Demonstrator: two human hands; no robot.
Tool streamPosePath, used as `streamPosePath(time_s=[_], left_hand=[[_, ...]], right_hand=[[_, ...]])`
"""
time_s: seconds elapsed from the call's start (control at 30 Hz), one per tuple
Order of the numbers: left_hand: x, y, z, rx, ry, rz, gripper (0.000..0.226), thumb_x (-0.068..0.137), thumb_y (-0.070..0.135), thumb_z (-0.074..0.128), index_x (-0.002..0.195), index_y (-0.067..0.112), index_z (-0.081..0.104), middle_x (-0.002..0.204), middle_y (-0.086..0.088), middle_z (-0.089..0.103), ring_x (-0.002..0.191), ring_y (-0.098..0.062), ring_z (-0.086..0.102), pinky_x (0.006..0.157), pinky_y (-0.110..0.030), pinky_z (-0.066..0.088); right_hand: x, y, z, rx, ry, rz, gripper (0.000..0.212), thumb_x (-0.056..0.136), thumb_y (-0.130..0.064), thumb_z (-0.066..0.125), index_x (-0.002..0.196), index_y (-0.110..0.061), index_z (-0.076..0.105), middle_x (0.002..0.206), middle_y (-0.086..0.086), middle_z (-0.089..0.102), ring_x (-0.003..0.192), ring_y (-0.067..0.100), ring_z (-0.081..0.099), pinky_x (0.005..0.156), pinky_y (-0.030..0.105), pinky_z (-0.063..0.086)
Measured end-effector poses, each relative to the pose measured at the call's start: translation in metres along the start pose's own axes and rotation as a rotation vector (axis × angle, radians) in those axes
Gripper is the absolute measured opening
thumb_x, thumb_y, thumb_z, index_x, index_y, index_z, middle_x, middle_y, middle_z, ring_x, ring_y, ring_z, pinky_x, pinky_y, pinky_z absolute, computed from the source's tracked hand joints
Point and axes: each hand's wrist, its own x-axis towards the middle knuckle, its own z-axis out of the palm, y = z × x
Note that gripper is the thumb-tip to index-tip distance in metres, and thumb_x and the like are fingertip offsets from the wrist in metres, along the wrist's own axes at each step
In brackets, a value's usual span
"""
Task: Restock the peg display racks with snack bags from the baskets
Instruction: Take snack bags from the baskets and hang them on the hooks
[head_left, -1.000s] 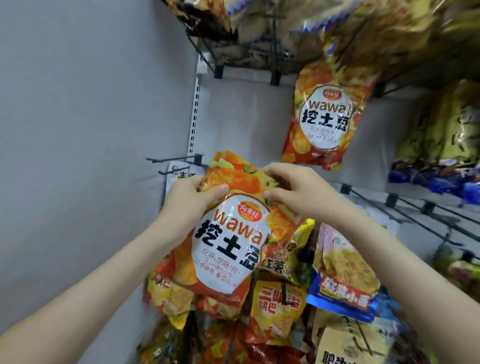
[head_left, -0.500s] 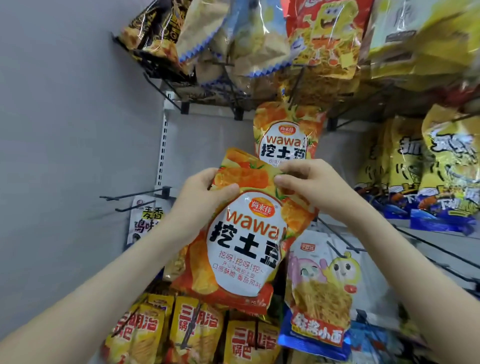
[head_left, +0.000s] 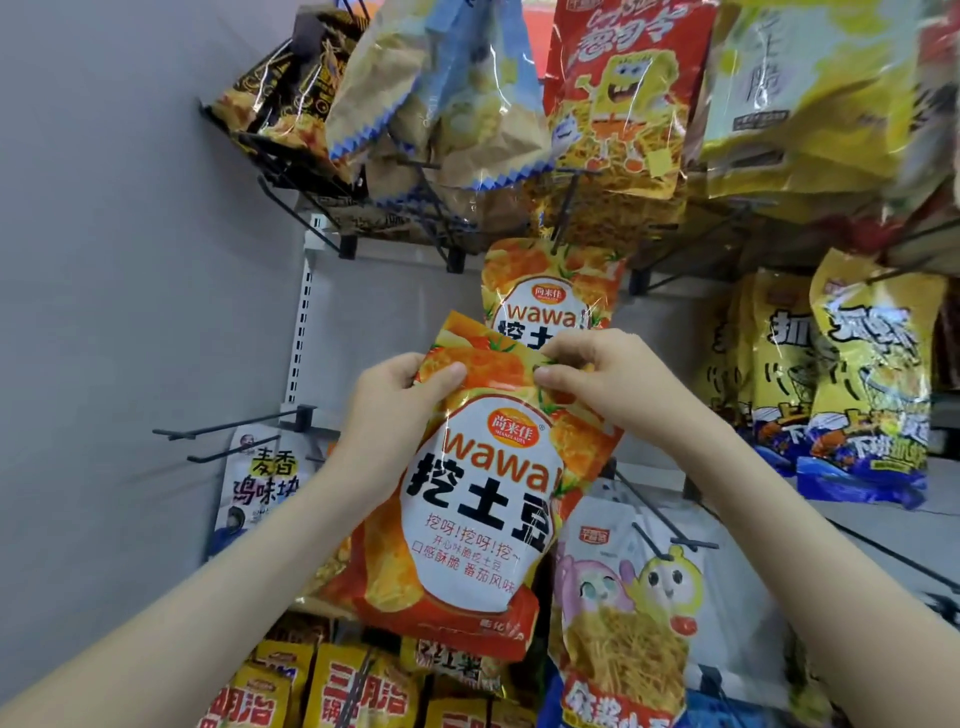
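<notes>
Head view: both hands hold up an orange-and-white glossy plastic snack bag (head_left: 483, 499) in front of the peg display. It sits just below and partly over a matching orange-and-white hanging bag (head_left: 550, 291) on a black wire peg (head_left: 566, 213). The left hand (head_left: 400, 410) grips the held bag's upper left corner with the thumb pressed on the front; its other fingers are hidden behind the pack. The right hand (head_left: 608, 379) pinches the top edge near the middle, fingers (head_left: 582, 348) curled over it. Whether the bag's hanging hole meets the peg cannot be told, because the right hand covers that spot and the peg's tip is lost against the hanging bag. The held bag hides the lower half of the hanging one and much of the packs behind it.

Top-row packs, among them a red foil bag with a yellow cartoon figure (head_left: 618, 93), are cut off by the upper edge. The yellow bags with red lettering (head_left: 363, 696) are cut off at the bottom. A white bag with black lettering (head_left: 265, 478) is partly covered by the left forearm, below two black wire hooks (head_left: 234, 426). Yellow-and-blue packs (head_left: 862, 379) at the right are blurred.

Against a second ago, the held bag has risen from beside the two hooks to right under the hanging bag, which then hung up and off to the right. The grip of both hands is unchanged, and more of the top row shows.
</notes>
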Motion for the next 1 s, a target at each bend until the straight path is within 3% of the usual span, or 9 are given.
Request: streamPosePath(time_s=[0.07,0.17,0.37,0.43,0.53,0.63,0.7,0.83,1.0], left_hand=[[0.011,0.009,0.008,-0.007,0.027,0.029,0.024,0.091,0.028,0.064,0.092,0.005,0.068,0.083,-0.007,0.074,0.077,-0.024,0.072,0.081,-0.051,0.057],[0.03,0.024,0.022,-0.002,0.05,0.101,0.021,0.089,0.027,0.066,0.084,0.008,0.069,0.08,-0.006,0.074,0.078,-0.025,0.072,0.08,-0.052,0.056],[0.073,0.055,0.047,0.031,0.123,0.247,0.027,0.087,0.028,0.068,0.084,0.002,0.069,0.079,-0.009,0.073,0.076,-0.024,0.069,0.077,-0.045,0.058],[0.084,0.06,0.053,0.092,0.17,0.305,0.033,0.087,0.03,0.067,0.082,-0.002,0.065,0.075,-0.014,0.067,0.068,-0.017,0.06,0.066,-0.032,0.05],[0.102,0.061,0.057,0.141,0.212,0.329,0.038,0.086,0.033,0.066,0.079,-0.003,0.06,0.07,-0.014,0.062,0.064,-0.019,0.053,0.061,-0.033,0.04],[0.119,0.057,0.057,0.184,0.226,0.299,0.037,0.087,0.036,0.062,0.085,-0.001,0.064,0.082,-0.014,0.069,0.079,-0.028,0.064,0.069,-0.042,0.051],[0.126,0.054,0.056,0.2,0.231,0.284,0.034,0.089,0.035,0.06,0.088,0.002,0.066,0.085,-0.012,0.07,0.084,-0.027,0.064,0.067,-0.038,0.05],[0.134,0.052,0.054,0.2,0.257,0.289,0.032,0.091,0.034,0.059,0.09,0.003,0.066,0.086,-0.011,0.07,0.084,-0.027,0.065,0.061,-0.031,0.045],[0.142,0.053,0.054,0.2,0.271,0.35,0.033,0.091,0.034,0.059,0.089,0.001,0.065,0.083,-0.013,0.07,0.074,-0.027,0.063,0.061,-0.035,0.046]], right_hand=[[0.01,0.005,-0.007,-0.291,0.114,-0.028,0.013,0.097,-0.037,0.05,0.099,-0.034,0.063,0.082,-0.02,0.049,0.11,0.009,0.046,0.106,0.036,0.007],[0.021,0.009,-0.021,-0.462,0.26,-0.01,0.021,0.099,-0.037,0.045,0.108,-0.033,0.064,0.092,-0.015,0.047,0.117,0.012,0.038,0.104,0.036,-0.004],[0.055,0.019,-0.035,0.064,0.487,0.186,0.014,0.096,-0.04,0.049,0.087,-0.039,0.06,0.102,-0.011,0.061,0.117,0.012,0.039,0.106,0.043,0.011],[0.065,0.022,-0.037,0.216,0.524,0.224,0.012,0.094,-0.041,0.052,0.087,-0.038,0.061,0.098,-0.011,0.06,0.108,0.01,0.031,0.108,0.046,0.017],[0.081,0.026,-0.038,0.368,0.52,0.226,0.011,0.093,-0.04,0.055,0.085,-0.037,0.061,0.093,-0.012,0.058,0.105,0.011,0.026,0.109,0.047,0.019],[0.097,0.028,-0.032,0.386,0.53,0.21,0.014,0.091,-0.043,0.056,0.08,-0.038,0.062,0.101,-0.007,0.06,0.123,0.02,0.03,0.107,0.046,0.018],[0.105,0.027,-0.028,0.407,0.54,0.2,0.014,0.091,-0.042,0.057,0.079,-0.037,0.061,0.092,-0.015,0.055,0.127,0.022,0.027,0.107,0.047,0.018],[0.114,0.026,-0.023,0.446,0.562,0.16,0.017,0.091,-0.039,0.058,0.075,-0.038,0.058,0.087,-0.02,0.051,0.115,0.015,0.029,0.108,0.049,0.018],[0.126,0.034,-0.022,0.476,0.604,0.117,0.014,0.091,-0.039,0.058,0.076,-0.037,0.058,0.084,-0.022,0.045,0.11,0.01,0.024,0.109,0.048,0.019]])
